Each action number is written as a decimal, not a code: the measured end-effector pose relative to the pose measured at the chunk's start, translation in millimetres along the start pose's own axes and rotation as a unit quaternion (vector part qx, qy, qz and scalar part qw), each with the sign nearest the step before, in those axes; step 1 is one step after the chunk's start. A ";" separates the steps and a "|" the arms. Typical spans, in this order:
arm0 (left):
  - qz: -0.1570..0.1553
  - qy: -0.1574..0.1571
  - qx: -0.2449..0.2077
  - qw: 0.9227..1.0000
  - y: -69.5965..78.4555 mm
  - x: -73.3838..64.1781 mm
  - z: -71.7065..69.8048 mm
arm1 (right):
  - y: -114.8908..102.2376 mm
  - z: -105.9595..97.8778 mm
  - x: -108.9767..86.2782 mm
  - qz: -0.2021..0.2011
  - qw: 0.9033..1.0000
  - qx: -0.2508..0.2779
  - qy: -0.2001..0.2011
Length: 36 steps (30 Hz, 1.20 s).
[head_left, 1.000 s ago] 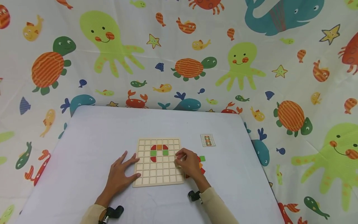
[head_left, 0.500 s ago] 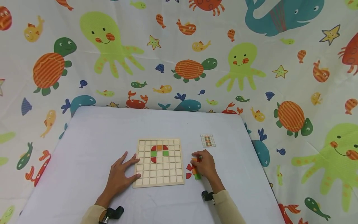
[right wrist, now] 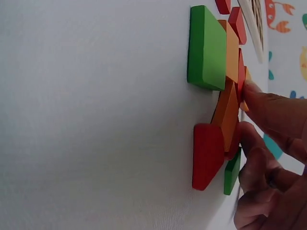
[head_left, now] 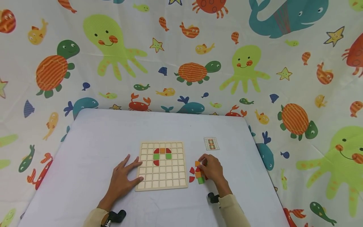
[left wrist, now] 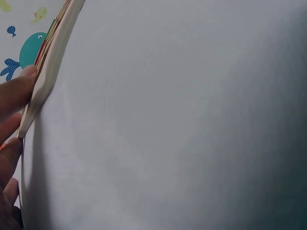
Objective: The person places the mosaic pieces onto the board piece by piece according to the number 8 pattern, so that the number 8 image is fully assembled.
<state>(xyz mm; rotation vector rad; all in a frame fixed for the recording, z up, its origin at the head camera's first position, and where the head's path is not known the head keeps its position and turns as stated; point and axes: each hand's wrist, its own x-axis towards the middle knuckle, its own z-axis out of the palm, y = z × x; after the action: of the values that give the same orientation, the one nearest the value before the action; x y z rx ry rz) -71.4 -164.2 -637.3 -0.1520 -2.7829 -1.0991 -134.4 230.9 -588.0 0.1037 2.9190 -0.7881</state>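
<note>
In the head view a pale wooden grid board [head_left: 161, 179] lies on the table, with several red, orange and green pieces set in its upper cells. My left hand [head_left: 121, 176] rests at the board's left edge, thumb and fingers spread and touching the frame. The left wrist view shows its fingertips against the edge of the board [left wrist: 48, 76]. My right hand [head_left: 212, 167] is over the loose pieces right of the board, its fingers bent and touching them. A green square block [right wrist: 208, 50], an orange block [right wrist: 225, 108] and a red piece [right wrist: 207, 153] lie beside the fingers.
A small pattern card [head_left: 211, 143] lies behind the right hand. Loose red quarter-round pieces [head_left: 192, 179] lie between the board and the pile. White cloth covers the table [head_left: 113, 132], and a sea-animal curtain [head_left: 181, 37] hangs behind it.
My right hand has moved from the board's right edge to the loose pieces, then slightly further right, uncovering more of them. My left hand stays at the board's left edge.
</note>
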 end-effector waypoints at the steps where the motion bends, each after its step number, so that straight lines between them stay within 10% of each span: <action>1: 0.000 0.000 0.000 1.000 -0.4 -0.1 -0.1 | 0.3 0.0 0.4 0.001 1.000 0.005 -0.005; 16: 0.001 0.001 -0.008 1.000 0.8 -0.9 -1.3 | -12.8 10.5 -0.5 -0.042 0.984 0.174 -0.007; 36: -0.010 -0.004 -0.001 1.000 0.0 -0.7 -2.4 | -71.0 34.9 3.4 -0.134 0.973 0.184 -0.036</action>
<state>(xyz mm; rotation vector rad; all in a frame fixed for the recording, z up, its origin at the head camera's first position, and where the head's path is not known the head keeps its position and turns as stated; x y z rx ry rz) -70.5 -165.9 -635.6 -0.1289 -2.7965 -1.1078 -141.3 152.1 -583.1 -0.2885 2.7166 -1.3367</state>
